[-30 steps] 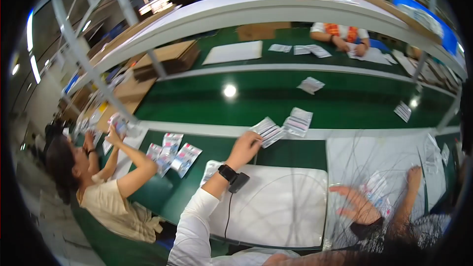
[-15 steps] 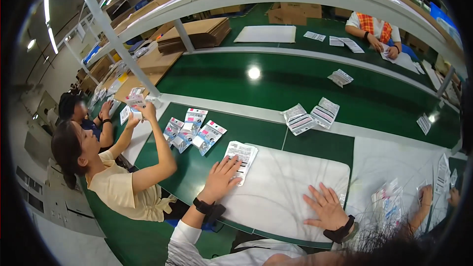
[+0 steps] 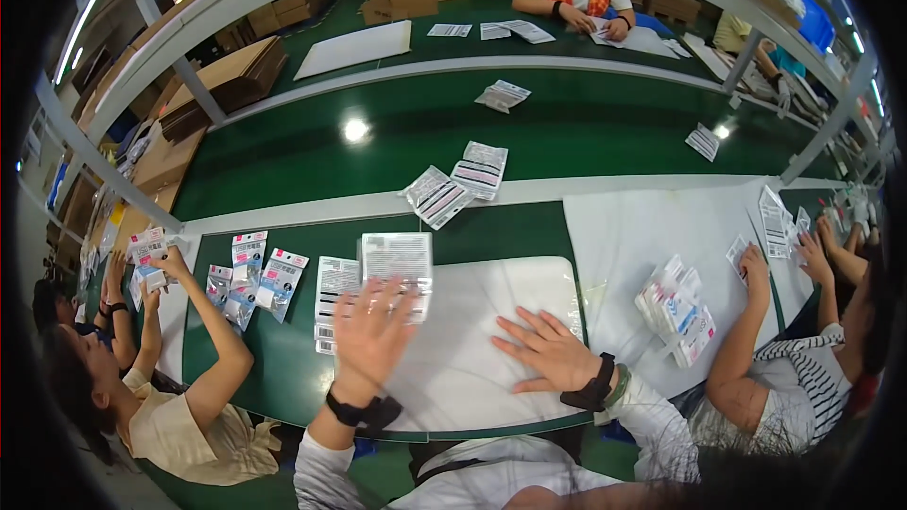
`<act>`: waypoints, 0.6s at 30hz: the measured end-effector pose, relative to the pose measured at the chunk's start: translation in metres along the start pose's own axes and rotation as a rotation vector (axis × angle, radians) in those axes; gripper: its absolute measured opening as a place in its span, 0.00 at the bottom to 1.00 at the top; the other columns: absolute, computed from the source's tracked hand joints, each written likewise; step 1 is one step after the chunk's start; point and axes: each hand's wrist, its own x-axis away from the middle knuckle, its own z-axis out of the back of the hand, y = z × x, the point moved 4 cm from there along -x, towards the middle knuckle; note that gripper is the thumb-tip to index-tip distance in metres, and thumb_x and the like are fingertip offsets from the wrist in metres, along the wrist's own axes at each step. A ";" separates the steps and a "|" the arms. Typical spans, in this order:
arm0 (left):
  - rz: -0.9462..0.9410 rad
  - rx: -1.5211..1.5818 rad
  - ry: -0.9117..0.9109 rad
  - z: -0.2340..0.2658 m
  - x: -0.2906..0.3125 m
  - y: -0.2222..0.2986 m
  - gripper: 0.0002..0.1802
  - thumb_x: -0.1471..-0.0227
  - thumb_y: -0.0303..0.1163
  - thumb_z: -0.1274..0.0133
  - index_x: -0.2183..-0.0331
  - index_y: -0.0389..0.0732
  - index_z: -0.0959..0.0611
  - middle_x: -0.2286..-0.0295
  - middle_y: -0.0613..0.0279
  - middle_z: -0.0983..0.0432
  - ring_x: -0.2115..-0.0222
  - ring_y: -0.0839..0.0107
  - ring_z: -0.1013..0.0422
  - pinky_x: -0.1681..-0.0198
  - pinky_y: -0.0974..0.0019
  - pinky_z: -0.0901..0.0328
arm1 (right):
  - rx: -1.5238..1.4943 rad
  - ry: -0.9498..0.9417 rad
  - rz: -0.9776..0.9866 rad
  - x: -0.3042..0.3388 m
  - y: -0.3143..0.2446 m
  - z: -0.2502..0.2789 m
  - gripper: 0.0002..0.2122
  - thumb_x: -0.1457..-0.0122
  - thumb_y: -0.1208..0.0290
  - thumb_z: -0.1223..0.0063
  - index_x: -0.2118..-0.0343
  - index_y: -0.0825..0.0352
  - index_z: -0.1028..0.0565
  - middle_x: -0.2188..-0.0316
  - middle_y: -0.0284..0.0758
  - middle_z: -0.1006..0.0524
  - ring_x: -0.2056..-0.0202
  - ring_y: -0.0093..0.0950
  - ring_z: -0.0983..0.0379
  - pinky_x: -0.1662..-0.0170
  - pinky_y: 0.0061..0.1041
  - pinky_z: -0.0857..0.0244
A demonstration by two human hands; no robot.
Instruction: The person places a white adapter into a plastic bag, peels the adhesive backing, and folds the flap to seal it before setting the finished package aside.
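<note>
My left hand (image 3: 368,335) has its fingers spread over the lower part of a flat printed packet (image 3: 397,253) with clear edges, partly on the white mat (image 3: 463,382). The hand is slightly blurred, and its fingers hide the packet's lower end. Just left of that packet lies a stack of similar printed packets (image 3: 333,288), partly covered by my left hand. My right hand (image 3: 553,349) rests palm down on the right part of the mat, fingers apart, holding nothing.
Filled pouches (image 3: 250,264) lie left, near a person in cream (image 3: 189,425) holding packages. Two packets (image 3: 480,170) lie ahead by the metal rail (image 3: 331,208). At right, a pile of pouches (image 3: 675,307) sits near a co-worker's arm (image 3: 742,331). Another person (image 3: 576,0) works opposite.
The view has swung right. My left hand has shifted with one printed packet, which now lies to the right of the stack. My right hand still lies on the mat.
</note>
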 end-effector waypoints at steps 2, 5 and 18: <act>-0.206 0.029 -0.149 -0.022 -0.001 0.026 0.25 0.51 0.44 0.41 0.49 0.53 0.20 0.42 0.67 0.33 0.40 0.65 0.39 0.38 0.43 0.50 | -0.014 0.010 0.011 -0.004 -0.002 -0.001 0.40 0.47 0.38 0.48 0.34 0.52 0.41 0.32 0.33 0.45 0.32 0.39 0.53 0.33 0.43 0.59; -0.196 -0.022 -0.226 -0.045 0.006 0.025 0.24 0.50 0.43 0.41 0.50 0.53 0.20 0.43 0.68 0.32 0.40 0.66 0.39 0.37 0.42 0.51 | -0.043 0.023 -0.007 0.000 -0.001 -0.003 0.39 0.47 0.37 0.49 0.34 0.52 0.41 0.32 0.33 0.45 0.31 0.39 0.53 0.33 0.43 0.60; 0.387 0.012 -0.555 -0.020 0.039 -0.103 0.18 0.40 0.37 0.51 0.49 0.46 0.20 0.40 0.65 0.35 0.41 0.56 0.37 0.36 0.42 0.53 | -0.071 0.041 0.000 0.003 0.005 -0.006 0.40 0.47 0.37 0.49 0.33 0.50 0.42 0.31 0.30 0.47 0.31 0.38 0.56 0.32 0.43 0.62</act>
